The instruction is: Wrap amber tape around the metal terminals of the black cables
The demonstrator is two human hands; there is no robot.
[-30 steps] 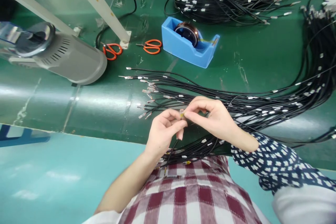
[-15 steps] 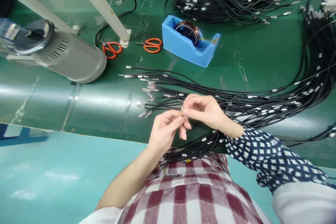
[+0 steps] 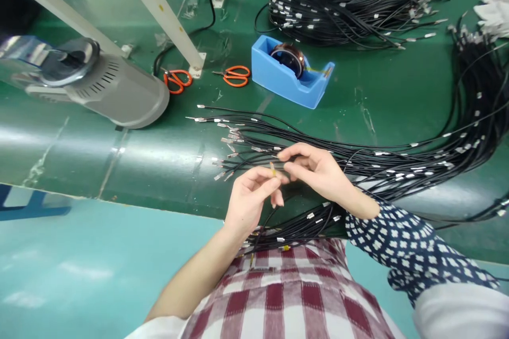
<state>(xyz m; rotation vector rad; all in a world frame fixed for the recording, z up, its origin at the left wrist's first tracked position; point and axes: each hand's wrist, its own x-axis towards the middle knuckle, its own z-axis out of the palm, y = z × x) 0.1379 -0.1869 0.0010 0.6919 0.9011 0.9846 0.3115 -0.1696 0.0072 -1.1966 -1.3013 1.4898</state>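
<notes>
My left hand [image 3: 252, 196] pinches a cable end with yellow tape [image 3: 273, 171] between thumb and index finger, its tip pointing up. Just to the right, my right hand [image 3: 318, 172] has its thumb and index finger apart, with nothing visible between them. Behind both hands, a spread bundle of black cables [image 3: 382, 161] with white tags and metal ends runs across the green table. More black cables [image 3: 302, 228] lie below my hands, against the checked apron.
A blue tape dispenser [image 3: 284, 77] stands behind the cables. Left of it are orange-handled scissors [image 3: 237, 76], a second pair [image 3: 177, 81] and a grey machine [image 3: 123, 95]. A large cable coil [image 3: 342, 2] lies at the back, near a white glove [image 3: 493, 13].
My right thumb and index finger have parted and moved slightly right, off the taped end. My left hand still pinches it. The whole view has shifted a little.
</notes>
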